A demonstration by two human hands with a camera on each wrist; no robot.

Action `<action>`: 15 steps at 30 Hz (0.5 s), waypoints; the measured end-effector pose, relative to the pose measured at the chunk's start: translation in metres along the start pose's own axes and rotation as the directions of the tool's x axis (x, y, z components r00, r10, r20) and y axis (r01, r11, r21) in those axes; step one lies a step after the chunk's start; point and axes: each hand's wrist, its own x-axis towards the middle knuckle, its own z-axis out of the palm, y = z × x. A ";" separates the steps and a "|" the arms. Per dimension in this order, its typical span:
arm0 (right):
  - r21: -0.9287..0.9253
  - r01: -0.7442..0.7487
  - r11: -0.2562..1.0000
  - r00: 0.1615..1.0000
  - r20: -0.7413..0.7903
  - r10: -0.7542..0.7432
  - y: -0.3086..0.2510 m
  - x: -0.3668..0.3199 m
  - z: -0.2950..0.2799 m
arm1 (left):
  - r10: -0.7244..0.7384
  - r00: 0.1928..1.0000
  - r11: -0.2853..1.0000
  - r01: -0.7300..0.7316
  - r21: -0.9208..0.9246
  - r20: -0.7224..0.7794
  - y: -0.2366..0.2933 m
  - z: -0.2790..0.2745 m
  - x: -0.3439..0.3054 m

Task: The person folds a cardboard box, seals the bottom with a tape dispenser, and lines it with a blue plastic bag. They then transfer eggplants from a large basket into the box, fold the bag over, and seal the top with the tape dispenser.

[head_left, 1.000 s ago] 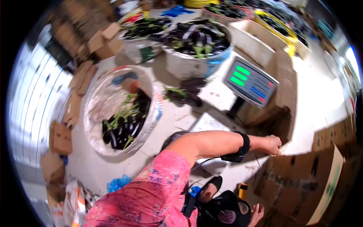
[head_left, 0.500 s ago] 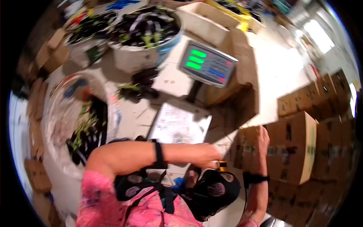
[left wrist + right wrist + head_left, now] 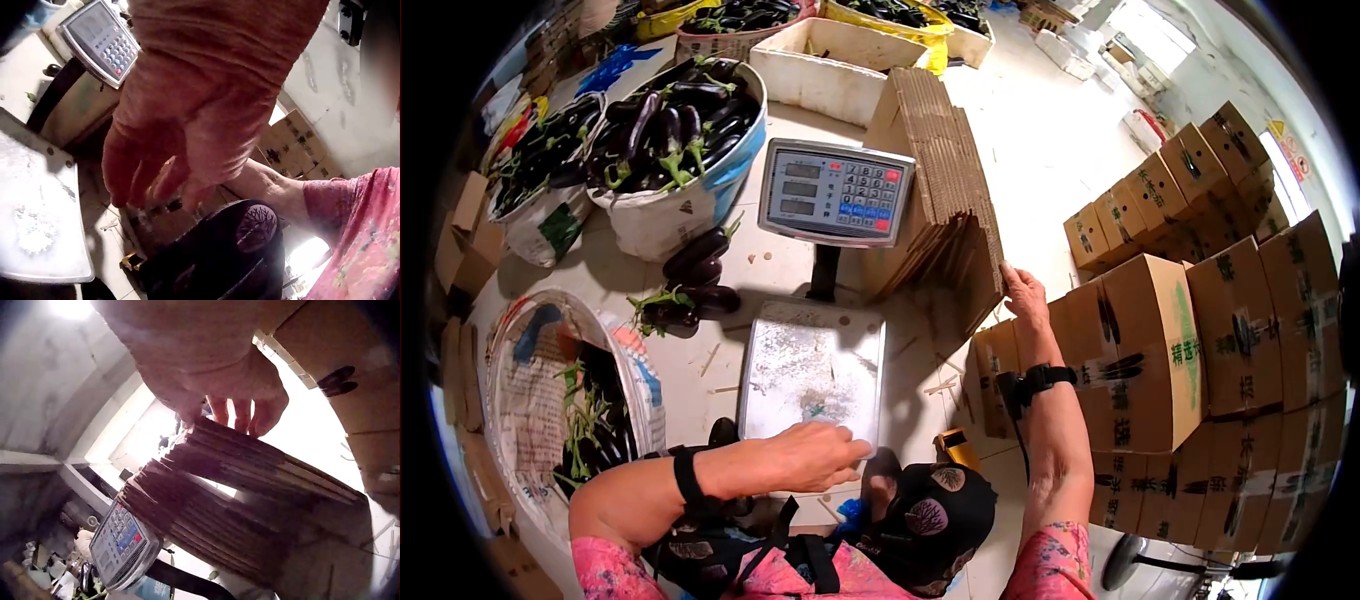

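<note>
My left hand (image 3: 815,457) hovers at the near edge of the platform scale (image 3: 810,370), its fingers loosely bent. In the left wrist view, that hand (image 3: 187,131) hangs with nothing in its fingers. My right hand (image 3: 1024,292) is at the near right edge of an upright stack of flattened cardboard boxes (image 3: 940,160). Seen from the right wrist, the thumb and fingers of this hand (image 3: 219,375) pinch the outermost sheets (image 3: 250,450) at their top edge. A gap shows between these sheets and the rest of the stack.
Sacks of eggplants (image 3: 675,130) stand at the left and back, and a few eggplants (image 3: 695,285) lie beside the scale. Closed cartons (image 3: 1140,350) are piled at the right. A white foam box (image 3: 830,75) sits behind the scale display (image 3: 837,190).
My left hand has drawn back leftward from the cartons toward the scale. The right hand has come up from low down to the cardboard stack. The view has swung right; the display's green digits appear dark.
</note>
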 end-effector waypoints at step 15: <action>-0.855 0.283 0.435 0.796 -0.044 -0.604 -0.004 -0.002 -0.021 | -0.071 0.996 0.997 0.071 0.015 0.058 -0.012 0.000 0.009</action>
